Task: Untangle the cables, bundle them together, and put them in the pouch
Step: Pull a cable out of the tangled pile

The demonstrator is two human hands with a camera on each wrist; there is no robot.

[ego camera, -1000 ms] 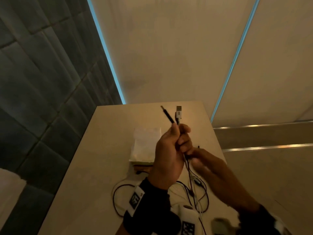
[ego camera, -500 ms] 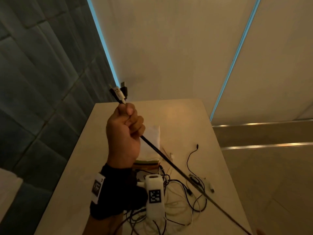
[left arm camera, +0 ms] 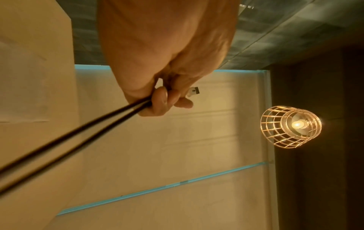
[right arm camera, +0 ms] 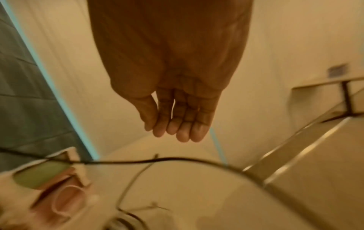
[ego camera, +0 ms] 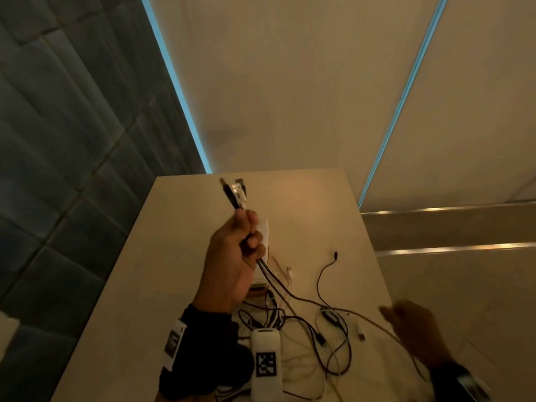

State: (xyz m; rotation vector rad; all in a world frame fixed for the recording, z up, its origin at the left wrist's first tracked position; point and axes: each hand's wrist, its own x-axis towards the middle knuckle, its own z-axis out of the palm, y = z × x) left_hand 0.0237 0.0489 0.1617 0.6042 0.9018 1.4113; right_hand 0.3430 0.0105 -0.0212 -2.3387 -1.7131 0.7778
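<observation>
My left hand (ego camera: 245, 239) is raised over the beige table (ego camera: 179, 256) and grips a bunch of cable ends. A black plug and a white USB plug (ego camera: 237, 195) stick up above the fist. The left wrist view has the left hand (left arm camera: 167, 99) curled round two black cables (left arm camera: 78, 137), with the white USB plug (left arm camera: 194, 91) beyond the fingers. These cables run down into a tangle of cables (ego camera: 316, 338) on the table. The white pouch (ego camera: 265, 229) lies mostly hidden behind my left hand. My right hand (ego camera: 406, 326) hovers at the table's right edge, and the right wrist view shows its fingers (right arm camera: 183, 124) straight and empty above a black cable (right arm camera: 167, 159).
A white wrist camera (ego camera: 266, 364) hangs over the tangle. A dark padded wall (ego camera: 58, 169) stands to the left. Beyond the table's right edge is floor with metal strips (ego camera: 449, 248). A wire-cage lamp (left arm camera: 291, 126) glows in the left wrist view.
My left hand has come down and to the right from its high pull at the left, and the taut cable has gone slack. My right hand has come back into view at the lower right.
</observation>
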